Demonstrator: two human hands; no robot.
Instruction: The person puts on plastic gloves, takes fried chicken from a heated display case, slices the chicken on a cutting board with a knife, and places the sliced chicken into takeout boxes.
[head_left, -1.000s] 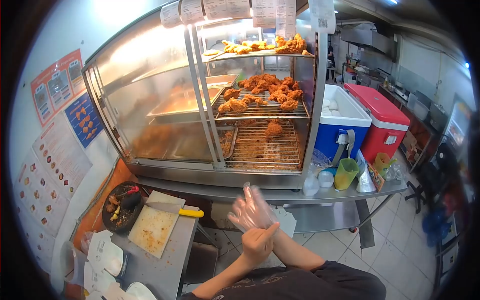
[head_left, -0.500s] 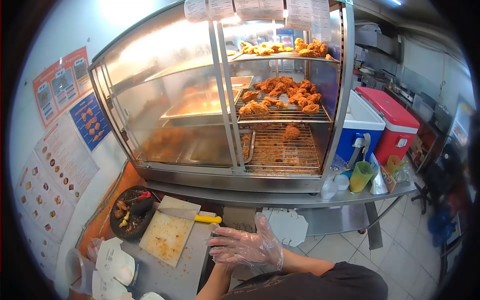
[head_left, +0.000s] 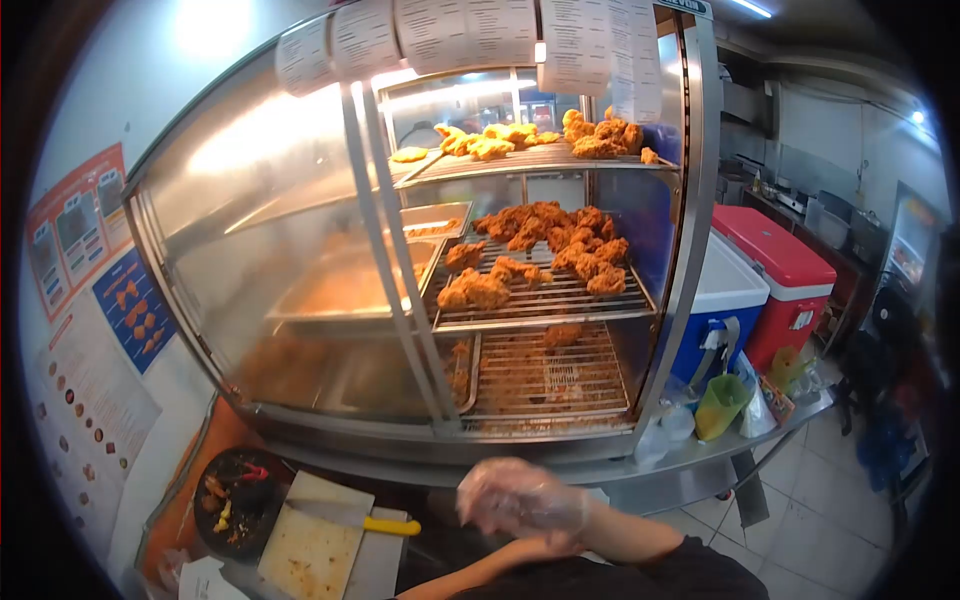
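Raised since half a second ago, with the right hand (head_left: 512,498) now before the base of the display cabinet (head_left: 560,448) instead of just below the knife (head_left: 390,526). Drawn together at the fingers, too, rather than spread; too blurred to tell whether open or closed, with nothing seen in the grip. Covered there by the clear plastic glove (head_left: 565,510). Mostly hidden at the right wrist, as to the left hand (head_left: 550,545); cannot tell its grip.

Likely to tear or slip at the loose film, if tugged hard or caught on metal. Liable, too, to knock the knife with a low sleeve (head_left: 690,570), given its handle past the chopping board (head_left: 312,560).

Different also in framing: closer to the cabinet, with less of the desk (head_left: 380,568) in sight.
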